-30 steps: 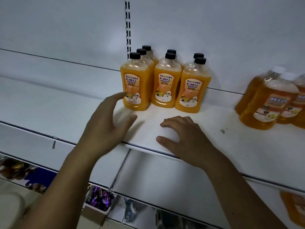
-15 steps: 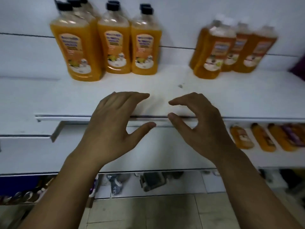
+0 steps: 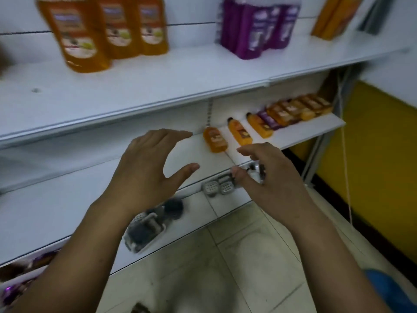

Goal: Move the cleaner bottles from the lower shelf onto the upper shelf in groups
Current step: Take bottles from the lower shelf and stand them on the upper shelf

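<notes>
On the lower shelf (image 3: 300, 136) several orange cleaner bottles (image 3: 214, 140) stand in a row, with a purple one (image 3: 269, 120) among them. The upper shelf (image 3: 158, 86) carries a group of orange bottles (image 3: 108, 30) at the left and purple bottles (image 3: 257, 28) in the middle. My left hand (image 3: 146, 172) hovers empty with fingers spread, just left of the nearest lower bottle. My right hand (image 3: 268, 177) hangs beside it with loosely curved fingers, holding nothing, below and in front of the lower bottles.
More orange bottles (image 3: 334, 16) stand at the upper right. Small packaged items (image 3: 146, 229) and grey ones (image 3: 217, 187) lie on a lower ledge. A yellow wall (image 3: 379, 159) and a tiled floor (image 3: 225, 267) are to the right and below.
My view has swung down and to the right. Both hands left the upper shelf edge and dropped towards the lower shelf's bottles, still empty.
</notes>
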Tool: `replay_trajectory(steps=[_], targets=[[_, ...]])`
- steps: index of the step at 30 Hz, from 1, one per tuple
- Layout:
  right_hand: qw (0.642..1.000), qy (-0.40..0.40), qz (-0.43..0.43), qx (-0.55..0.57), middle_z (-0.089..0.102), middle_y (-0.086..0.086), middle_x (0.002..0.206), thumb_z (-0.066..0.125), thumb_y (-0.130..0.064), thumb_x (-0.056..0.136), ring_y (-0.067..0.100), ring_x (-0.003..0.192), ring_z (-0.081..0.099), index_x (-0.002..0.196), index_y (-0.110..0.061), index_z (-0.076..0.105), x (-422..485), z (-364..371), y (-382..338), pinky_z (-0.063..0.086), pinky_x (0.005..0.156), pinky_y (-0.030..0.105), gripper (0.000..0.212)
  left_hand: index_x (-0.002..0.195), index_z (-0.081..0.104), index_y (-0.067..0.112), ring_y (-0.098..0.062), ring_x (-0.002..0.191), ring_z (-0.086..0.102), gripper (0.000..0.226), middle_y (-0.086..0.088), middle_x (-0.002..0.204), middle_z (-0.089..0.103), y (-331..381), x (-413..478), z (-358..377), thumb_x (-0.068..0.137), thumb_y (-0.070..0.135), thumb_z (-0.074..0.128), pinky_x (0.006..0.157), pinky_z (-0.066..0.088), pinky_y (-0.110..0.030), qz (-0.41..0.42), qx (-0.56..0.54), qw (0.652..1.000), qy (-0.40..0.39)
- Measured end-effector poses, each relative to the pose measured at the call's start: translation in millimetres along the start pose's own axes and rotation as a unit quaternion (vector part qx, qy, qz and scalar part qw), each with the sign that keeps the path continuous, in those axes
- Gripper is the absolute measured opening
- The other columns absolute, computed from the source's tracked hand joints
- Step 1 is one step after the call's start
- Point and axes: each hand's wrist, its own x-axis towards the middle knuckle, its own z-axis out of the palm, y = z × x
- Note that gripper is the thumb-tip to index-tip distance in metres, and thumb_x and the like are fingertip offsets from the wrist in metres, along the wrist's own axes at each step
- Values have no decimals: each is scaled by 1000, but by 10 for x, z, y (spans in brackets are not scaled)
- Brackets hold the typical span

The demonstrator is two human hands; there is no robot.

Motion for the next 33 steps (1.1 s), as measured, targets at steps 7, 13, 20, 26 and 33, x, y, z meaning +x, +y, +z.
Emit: replay_trajectory(steps=[7,13,20,26,33], targets=[[998,1,56,-13,59,-14,121,68,-51,94,4,113,54,134,-30,60,-79,-561,1063,53,97,35,46,147,49,39,-8,131,46,62,14,146,56,790,465,933,93,69,56,102,32,-30,15,-9,998,-62],[996,-23,85,15,61,-11,125,69,-52,92,9,117,57,136,-28,59,410,-582,1788,55,98,39,50,149,48,38,-12,133,52,63,14,147,56,803,990,1593,94,69,55,104,40,-35,-5,-8,994,-105],[989,-83,120,34,62,-10,125,68,-57,93,9,110,60,134,-34,57,1332,-220,2650,56,93,38,49,145,53,32,-20,123,60,62,3,141,61,317,1754,2512,93,63,64,96,51,-38,-118,-26,981,-152],[958,-131,218,130,63,-8,118,75,-56,89,12,101,63,128,-32,59,2074,342,3254,58,86,37,49,141,52,21,-28,119,63,59,-6,135,59,-327,2216,3297,91,43,77,96,53,-38,-371,-185,894,-170],[955,-122,227,147,66,7,114,70,-62,85,26,102,65,125,-13,59,2946,1345,3906,53,84,37,64,156,35,11,-27,118,62,87,-15,147,57,-779,2485,4071,91,51,76,94,52,-38,-496,-256,826,-73]])
